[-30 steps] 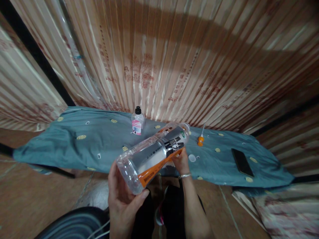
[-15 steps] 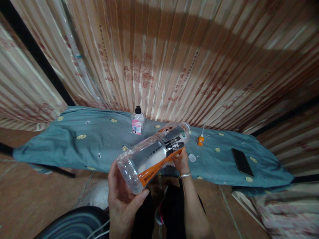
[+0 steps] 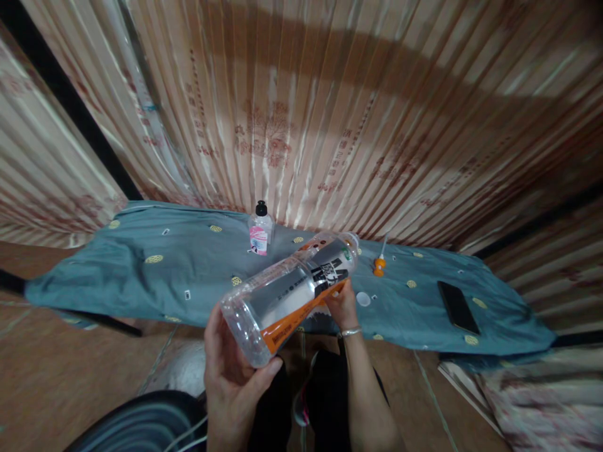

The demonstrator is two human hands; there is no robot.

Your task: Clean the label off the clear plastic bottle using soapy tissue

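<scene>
A large clear plastic bottle (image 3: 292,295) with an orange, black and silver label is held tilted above the bench, its uncapped-looking neck up to the right. My left hand (image 3: 235,370) is closed round its base, thumb at the lower edge. Around the label near the upper end, my right hand (image 3: 343,304) grips the bottle; some of its fingers are hidden behind it. An orange cap with a clear tube (image 3: 379,265) stands on the cloth to the right. Close to my right hand lies a small round whitish disc (image 3: 363,299).
A small clear bottle with black cap and pink label (image 3: 259,235) stands at the back of the cloth-covered bench (image 3: 132,270). A black phone (image 3: 458,306) lies at the right. Behind hangs a pleated curtain (image 3: 301,113); a dark round stool (image 3: 146,424) is at lower left.
</scene>
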